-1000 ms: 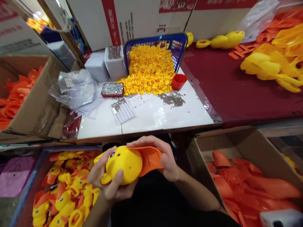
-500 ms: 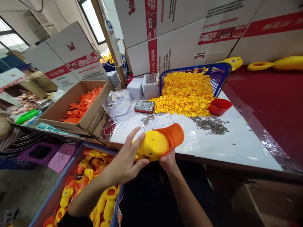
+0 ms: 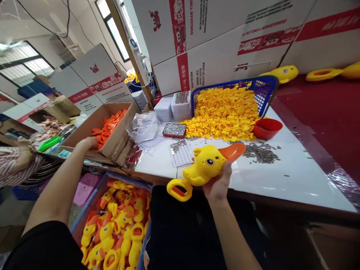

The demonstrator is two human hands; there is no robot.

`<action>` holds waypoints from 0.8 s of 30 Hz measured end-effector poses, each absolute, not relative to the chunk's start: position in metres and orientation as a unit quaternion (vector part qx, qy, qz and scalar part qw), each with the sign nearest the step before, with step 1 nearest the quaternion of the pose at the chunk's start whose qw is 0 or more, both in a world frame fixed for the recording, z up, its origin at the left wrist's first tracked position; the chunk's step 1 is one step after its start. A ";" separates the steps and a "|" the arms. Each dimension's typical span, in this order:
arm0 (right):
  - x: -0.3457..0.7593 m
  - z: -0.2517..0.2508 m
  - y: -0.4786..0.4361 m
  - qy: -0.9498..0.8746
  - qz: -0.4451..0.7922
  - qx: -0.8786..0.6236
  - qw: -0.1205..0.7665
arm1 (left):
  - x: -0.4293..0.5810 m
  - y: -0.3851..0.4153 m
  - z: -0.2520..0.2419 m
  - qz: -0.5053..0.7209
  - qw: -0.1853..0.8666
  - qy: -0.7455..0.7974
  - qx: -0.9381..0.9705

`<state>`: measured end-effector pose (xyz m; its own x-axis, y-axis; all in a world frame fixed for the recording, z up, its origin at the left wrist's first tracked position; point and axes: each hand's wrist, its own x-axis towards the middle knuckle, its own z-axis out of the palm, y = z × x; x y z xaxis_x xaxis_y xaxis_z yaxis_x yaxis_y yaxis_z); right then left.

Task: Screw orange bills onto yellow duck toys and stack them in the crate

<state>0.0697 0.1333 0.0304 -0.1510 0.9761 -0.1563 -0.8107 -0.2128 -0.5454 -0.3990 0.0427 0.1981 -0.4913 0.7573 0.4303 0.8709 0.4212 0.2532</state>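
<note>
Boxes (image 3: 216,48) backed your white bench (image 3: 298,187); your right fingers (image 3: 227,170) grasped a yellow duck (image 3: 205,167); your left hand (image 3: 89,143) was inside a carton (image 3: 120,137), grip hidden.

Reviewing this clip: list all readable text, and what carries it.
"KEEP FROZEN": lower white cardboard, sideways.
"UNDER -18°C": same cardboard, sideways.
"40 PKT X227G": same.
"PRODUCT OF CHINA": same.
"DONGSHAN YING…": upper white cardboard, sideways, cut off.
Characters on the red stripe and print on the left-hand cardboard: too small or blurred.

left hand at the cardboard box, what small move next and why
Probably grasp one of the orange pieces and lift it out: the left hand reaches into their cardboard box, while the right hand holds the yellow duck.
</note>
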 end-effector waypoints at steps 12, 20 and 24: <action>0.076 0.030 0.134 -0.192 0.744 -0.241 0.593 | -0.399 0.029 0.233 -0.223 0.234 -0.809 -0.491; 0.076 0.022 0.115 -0.299 0.762 -0.245 0.519 | -0.210 0.039 0.178 -0.319 0.259 -0.638 -0.651; 0.090 0.026 0.105 -0.468 0.679 -0.226 0.518 | -0.110 0.027 0.142 -0.392 0.117 -0.560 -0.721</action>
<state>0.0902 0.1055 0.0257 -0.3604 0.9156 0.1785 -0.4916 -0.0238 -0.8705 -0.1096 0.0274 0.1416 0.0658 0.7147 0.6963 0.8985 -0.3459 0.2701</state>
